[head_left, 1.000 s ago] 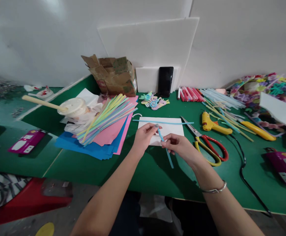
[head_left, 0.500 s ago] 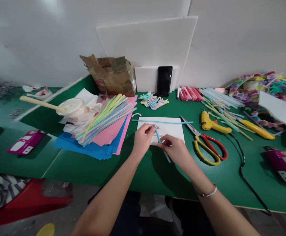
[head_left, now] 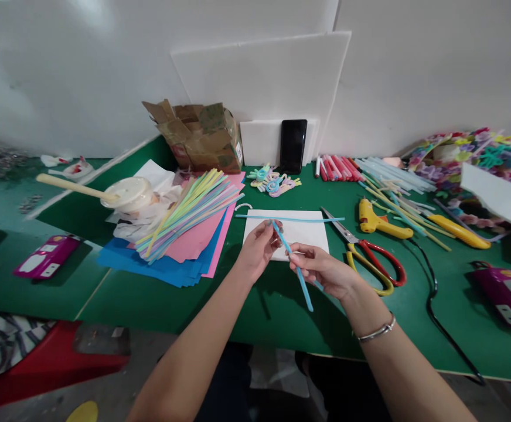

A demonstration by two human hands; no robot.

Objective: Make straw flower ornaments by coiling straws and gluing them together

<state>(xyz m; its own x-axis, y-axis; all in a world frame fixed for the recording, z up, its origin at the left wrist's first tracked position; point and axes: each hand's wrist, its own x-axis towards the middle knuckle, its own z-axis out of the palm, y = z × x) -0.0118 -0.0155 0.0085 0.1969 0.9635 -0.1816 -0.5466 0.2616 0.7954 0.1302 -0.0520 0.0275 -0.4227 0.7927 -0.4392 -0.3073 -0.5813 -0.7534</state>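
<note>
The left hand (head_left: 259, 251) is pinching the top of a blue stick (head_left: 305, 288). The stick is slanting between both hands, looking light, soft and bendy. The right hand (head_left: 326, 271) is gripping its middle, probably a good holding spot.

There are two hands, one left hand (head_left: 259, 249) and one right hand (head_left: 323, 271), with held blue pipe cleaner (head_left: 303, 287) whose strands cannot be counted surely. One straight blue stem (head_left: 286, 218) crosses one white sheet (head_left: 306, 235). Two purple devices, one left device (head_left: 47, 258) and one right device (head_left: 508, 299), one pair of scissors (head_left: 356, 238), one glue gun (head_left: 381, 224), one phone (head_left: 293, 145) and one cardboard box (head_left: 203, 139) share the surface (head_left: 233, 319).
</note>
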